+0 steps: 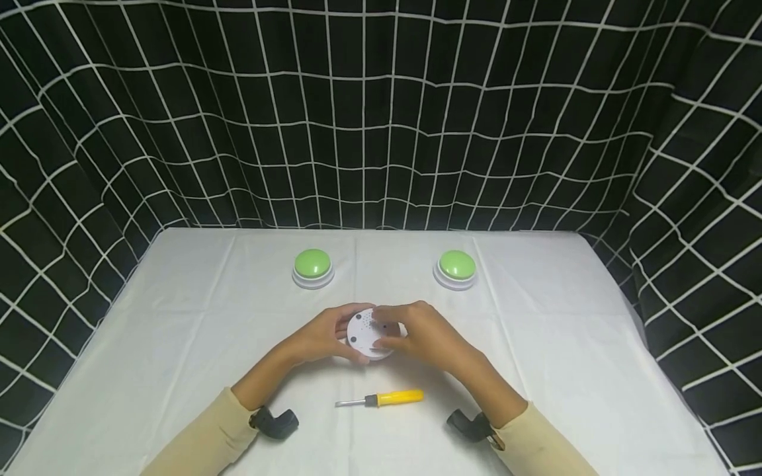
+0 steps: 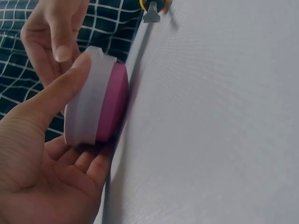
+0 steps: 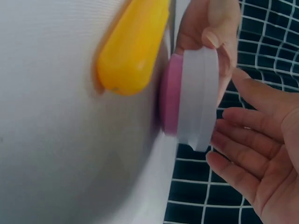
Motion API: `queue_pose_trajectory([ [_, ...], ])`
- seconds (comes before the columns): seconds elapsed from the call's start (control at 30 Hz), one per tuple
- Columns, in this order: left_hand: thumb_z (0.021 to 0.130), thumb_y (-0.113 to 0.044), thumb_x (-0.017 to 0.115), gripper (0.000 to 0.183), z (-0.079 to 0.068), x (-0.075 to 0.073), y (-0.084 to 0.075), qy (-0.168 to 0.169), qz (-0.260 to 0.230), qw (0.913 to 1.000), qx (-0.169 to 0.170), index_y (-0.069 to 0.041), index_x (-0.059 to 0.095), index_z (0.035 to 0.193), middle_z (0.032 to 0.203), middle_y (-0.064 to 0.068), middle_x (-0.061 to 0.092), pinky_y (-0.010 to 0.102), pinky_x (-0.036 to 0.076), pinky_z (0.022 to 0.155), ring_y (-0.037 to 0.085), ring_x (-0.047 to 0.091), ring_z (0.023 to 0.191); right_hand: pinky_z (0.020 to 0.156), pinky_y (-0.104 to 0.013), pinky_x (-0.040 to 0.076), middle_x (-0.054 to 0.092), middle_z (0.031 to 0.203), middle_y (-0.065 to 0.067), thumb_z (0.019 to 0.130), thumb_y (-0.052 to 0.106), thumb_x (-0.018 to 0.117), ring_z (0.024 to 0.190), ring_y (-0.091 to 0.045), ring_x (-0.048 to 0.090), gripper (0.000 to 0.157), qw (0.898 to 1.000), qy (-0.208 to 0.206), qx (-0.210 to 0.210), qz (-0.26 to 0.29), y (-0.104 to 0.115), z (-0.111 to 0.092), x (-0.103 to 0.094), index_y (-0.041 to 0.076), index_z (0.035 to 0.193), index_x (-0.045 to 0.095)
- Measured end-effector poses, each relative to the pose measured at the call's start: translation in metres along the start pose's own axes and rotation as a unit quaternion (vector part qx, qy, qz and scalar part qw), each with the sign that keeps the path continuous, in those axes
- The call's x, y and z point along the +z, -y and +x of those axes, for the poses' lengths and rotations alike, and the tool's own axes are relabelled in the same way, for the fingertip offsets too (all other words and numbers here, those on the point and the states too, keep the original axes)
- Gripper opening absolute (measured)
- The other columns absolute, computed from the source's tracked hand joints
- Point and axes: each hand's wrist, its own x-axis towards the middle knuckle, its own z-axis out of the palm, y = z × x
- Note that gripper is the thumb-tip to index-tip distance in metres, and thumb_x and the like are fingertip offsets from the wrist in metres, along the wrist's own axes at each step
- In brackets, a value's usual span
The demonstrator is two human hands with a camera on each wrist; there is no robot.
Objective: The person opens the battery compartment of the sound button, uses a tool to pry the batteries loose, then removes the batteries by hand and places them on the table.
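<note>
Across whole upper head frame, black curtain [image 1: 381, 99] with white grid lines, loosely wavy. Filling lower frame, white tablecloth [image 1: 208, 350], smooth, with faint fold creases. In from lower left and lower right corners, tan sleeves [image 1: 205, 436], plain cloth. Near centre, left hand [image 1: 324, 334]: holding pink button [image 1: 362, 330] by its edge, thumb on white rim, fingers underneath. Opposite side, right hand [image 1: 431, 334]: thumb and fingers spread apart over same button's upturned face; cannot tell whether touching. Button itself just below frame centre, between both hands: squat puck, smooth white stepped housing, pink dome. Dome pointing down toward cloth, underside up, short axis roughly vertical, widest across its round face. Higher up, left and right of centre, two green buttons [image 1: 312, 264], glossy domes upward, white round bases. Lower centre, screwdriver [image 1: 395, 397]: long axis nearly horizontal, flat metal blade pointing left, tapered yellow handle right, dark collar between. Smallest, on upturned underside: dark round spots [image 1: 353, 339] near left rim, plus cluster of tiny holes.
</note>
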Motion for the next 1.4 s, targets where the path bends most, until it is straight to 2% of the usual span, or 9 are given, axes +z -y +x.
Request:
queue_pose_trajectory([
  [0.1,0.074,-0.002,0.089,0.094,0.000,0.000,0.002,0.003,-0.006,1.0000,0.006,-0.006,0.040,0.153,0.149,0.012,0.052,0.029,0.049,0.107,0.025,0.052,0.136,0.088,-0.032,0.059,0.074,0.117,-0.008,0.081,0.021,0.087,0.095,-0.018,0.070,0.047,1.000,0.009,-0.002,-0.027,0.003,0.001,0.001,0.005,0.123,0.072],
  [0.2,0.074,-0.003,0.089,0.094,0.000,0.000,0.004,0.003,-0.003,0.9999,0.011,-0.006,0.040,0.154,0.149,0.012,0.052,0.029,0.048,0.107,0.025,0.052,0.136,0.075,-0.027,0.057,0.076,0.106,-0.005,0.080,0.024,0.088,0.077,-0.011,0.062,0.048,0.999,0.011,0.000,-0.050,0.004,0.001,0.003,0.005,0.122,0.072],
  [0.3,0.074,-0.003,0.089,0.093,0.001,0.000,0.006,0.001,-0.001,0.9999,0.015,-0.006,0.040,0.154,0.149,0.011,0.053,0.029,0.048,0.107,0.025,0.052,0.136,0.069,-0.025,0.053,0.076,0.098,-0.002,0.079,0.026,0.088,0.070,-0.008,0.054,0.047,0.998,0.009,0.001,-0.064,0.005,0.001,0.005,0.006,0.120,0.073],
  [0.57,0.072,-0.004,0.091,0.094,-0.001,-0.001,0.008,-0.008,-0.005,0.9999,0.005,-0.011,0.044,0.153,0.150,0.005,0.052,0.028,0.046,0.109,0.021,0.051,0.137,0.062,-0.022,0.048,0.070,0.081,0.003,0.081,0.024,0.086,0.065,-0.008,0.051,0.038,0.996,0.003,-0.023,-0.089,0.007,0.002,0.007,0.007,0.113,0.074],
  [0.73,0.072,-0.004,0.091,0.095,-0.001,-0.001,0.007,-0.013,0.000,0.9999,0.005,-0.009,0.043,0.153,0.151,0.008,0.052,0.029,0.044,0.111,0.023,0.050,0.138,0.073,-0.027,0.059,0.077,0.103,-0.004,0.085,0.019,0.083,0.080,-0.017,0.071,0.023,0.992,0.008,-0.056,-0.115,0.007,0.003,0.009,0.008,0.104,0.077],
  [0.87,0.073,-0.005,0.090,0.094,-0.001,0.001,0.006,-0.009,0.002,0.9999,0.010,-0.007,0.042,0.154,0.151,0.010,0.051,0.032,0.043,0.113,0.026,0.049,0.139,0.071,-0.029,0.060,0.076,0.112,-0.006,0.090,0.017,0.078,0.081,-0.020,0.074,0.006,0.984,0.025,-0.089,-0.151,0.010,0.001,0.010,0.012,0.090,0.076],
  [0.97,0.073,-0.005,0.090,0.093,0.000,0.001,0.007,-0.007,0.000,1.0000,0.006,-0.008,0.042,0.154,0.151,0.009,0.051,0.031,0.042,0.113,0.024,0.049,0.139,0.060,-0.026,0.056,0.075,0.111,-0.006,0.091,0.018,0.076,0.069,-0.018,0.069,0.011,0.976,0.035,-0.107,-0.184,0.013,-0.001,0.010,0.012,0.084,0.070],
  [1.2,0.075,-0.005,0.089,0.093,0.000,0.001,0.010,-0.006,-0.010,0.9999,0.001,-0.007,0.041,0.154,0.153,0.009,0.049,0.029,0.043,0.112,0.024,0.048,0.140,0.054,-0.020,0.051,0.070,0.098,0.001,0.092,0.018,0.075,0.060,-0.012,0.060,0.011,0.960,0.036,-0.124,-0.250,0.017,-0.003,0.012,0.011,0.086,0.070],
  [1.4,0.075,-0.002,0.088,0.093,-0.001,0.000,0.007,0.001,-0.027,0.9996,0.012,-0.004,0.039,0.154,0.153,0.012,0.049,0.029,0.044,0.111,0.026,0.048,0.139,0.050,-0.022,0.051,0.067,0.097,0.001,0.090,0.014,0.076,0.055,-0.015,0.060,0.006,0.935,0.022,-0.145,-0.322,0.021,-0.005,0.014,0.010,0.092,0.073],
])
